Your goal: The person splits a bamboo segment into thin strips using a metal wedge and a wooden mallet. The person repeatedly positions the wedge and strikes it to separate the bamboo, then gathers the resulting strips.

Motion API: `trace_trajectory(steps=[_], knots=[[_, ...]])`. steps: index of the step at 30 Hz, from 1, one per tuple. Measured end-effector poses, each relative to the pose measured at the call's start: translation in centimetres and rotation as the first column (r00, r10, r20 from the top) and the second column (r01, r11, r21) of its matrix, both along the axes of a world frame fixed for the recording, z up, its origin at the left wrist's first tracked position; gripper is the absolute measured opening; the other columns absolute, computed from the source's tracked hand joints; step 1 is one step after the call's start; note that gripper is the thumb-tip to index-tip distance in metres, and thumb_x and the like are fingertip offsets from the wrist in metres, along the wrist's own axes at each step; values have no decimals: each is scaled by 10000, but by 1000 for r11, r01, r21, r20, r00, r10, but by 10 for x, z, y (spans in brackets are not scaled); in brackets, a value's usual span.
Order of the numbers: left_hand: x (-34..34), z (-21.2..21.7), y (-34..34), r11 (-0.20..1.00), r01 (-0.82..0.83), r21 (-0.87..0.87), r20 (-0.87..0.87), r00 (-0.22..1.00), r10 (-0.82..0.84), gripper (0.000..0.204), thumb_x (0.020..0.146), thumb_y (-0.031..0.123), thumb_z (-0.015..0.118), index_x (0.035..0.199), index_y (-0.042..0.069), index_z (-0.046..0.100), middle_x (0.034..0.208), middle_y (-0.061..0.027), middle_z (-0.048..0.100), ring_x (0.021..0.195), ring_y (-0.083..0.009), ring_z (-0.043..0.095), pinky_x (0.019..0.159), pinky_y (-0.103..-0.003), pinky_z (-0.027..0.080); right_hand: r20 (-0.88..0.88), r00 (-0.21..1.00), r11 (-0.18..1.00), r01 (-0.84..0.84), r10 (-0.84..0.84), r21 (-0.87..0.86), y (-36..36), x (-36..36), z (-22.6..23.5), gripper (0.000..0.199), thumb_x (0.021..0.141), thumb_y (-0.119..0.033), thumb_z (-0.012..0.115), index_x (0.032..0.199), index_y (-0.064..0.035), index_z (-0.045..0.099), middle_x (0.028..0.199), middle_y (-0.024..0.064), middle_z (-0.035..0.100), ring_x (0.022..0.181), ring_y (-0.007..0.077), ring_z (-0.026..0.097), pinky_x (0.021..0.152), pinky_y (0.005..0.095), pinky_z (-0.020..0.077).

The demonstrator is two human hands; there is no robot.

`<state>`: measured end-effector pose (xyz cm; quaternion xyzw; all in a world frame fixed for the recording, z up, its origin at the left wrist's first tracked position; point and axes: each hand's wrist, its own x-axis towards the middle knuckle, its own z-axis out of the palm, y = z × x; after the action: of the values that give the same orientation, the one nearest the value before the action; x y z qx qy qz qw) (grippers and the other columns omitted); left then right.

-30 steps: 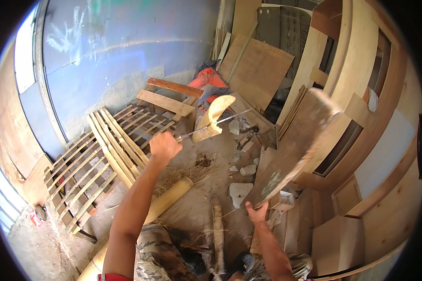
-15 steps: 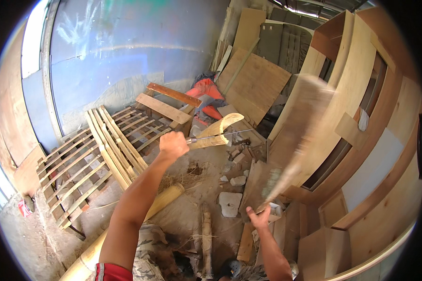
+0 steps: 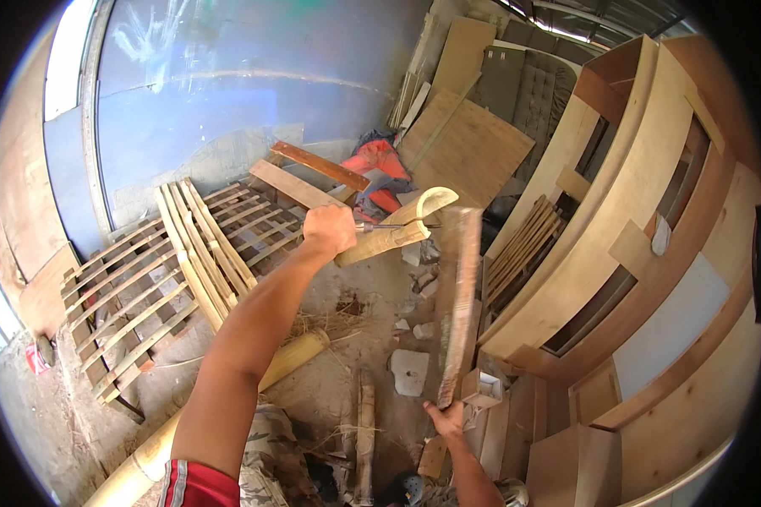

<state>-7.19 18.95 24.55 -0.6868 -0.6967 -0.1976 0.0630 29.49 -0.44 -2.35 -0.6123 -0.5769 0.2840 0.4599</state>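
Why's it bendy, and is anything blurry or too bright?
All in the head view: the fisheye lens bows the long pale wooden cabinet; the rough brown wooden board in the bare right hand looks slightly smeared, perhaps by motion; the tall white strip beside the blue-grey wall is washed out.

Split bamboo (image 3: pixel 376 245) is coloured pale yellow, plank (image 3: pixel 459 313) weathered brown, bamboo pole (image 3: pixel 296 360) deeper yellow. The sleeve (image 3: pixel 207 486) is coloured red with grey striping; the trousers (image 3: pixel 266 452) are patterned in camouflage. The wall (image 3: pixel 228 106) is coloured blue-grey, smeared white; the cloth heap (image 3: pixel 372 160), orange-red.
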Motion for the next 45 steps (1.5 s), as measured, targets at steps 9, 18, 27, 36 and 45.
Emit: trace_trajectory(steps=[9,18,27,36,45], knots=[[-7,3,11,1000,1,5,-14,1000,-1,244,771,162,607,936,36,735,996,-199,719,950,-332,708,803,-400,569,-336,911,828,-10,239,561,76,-24,58,610,767,-213,809,1213,42,481,1111,132,603,989,263,602,854,405,499],[-11,15,10,999,-23,-23,-86,996,21,226,792,175,652,960,67,759,992,-162,736,944,-310,720,805,-408,576,-42,999,995,23,-27,-96,33,-7,15,413,744,-245,821,747,119,627,765,141,671,694,193,616,678,412,512],[-1,7,24,996,60,63,-54,997,-57,216,762,189,653,879,37,753,890,-181,731,861,-323,727,757,-401,577,-484,861,848,133,157,513,90,-10,74,717,757,-222,819,1298,19,414,1216,131,542,1123,252,525,979,410,426],[4,-1,38,998,45,44,-8,999,-45,225,786,188,639,916,39,748,959,-195,724,924,-326,717,793,-406,568,101,994,998,-39,43,-39,24,11,-52,599,755,-170,805,1226,67,522,1216,192,617,1045,294,593,912,404,482],[2,-1,26,998,7,-65,-43,999,-10,211,822,191,629,956,81,749,984,-140,737,941,-286,721,785,-378,573,-385,887,778,49,255,627,77,-29,109,488,793,-188,791,1160,25,551,1055,100,628,959,240,609,855,387,494]])
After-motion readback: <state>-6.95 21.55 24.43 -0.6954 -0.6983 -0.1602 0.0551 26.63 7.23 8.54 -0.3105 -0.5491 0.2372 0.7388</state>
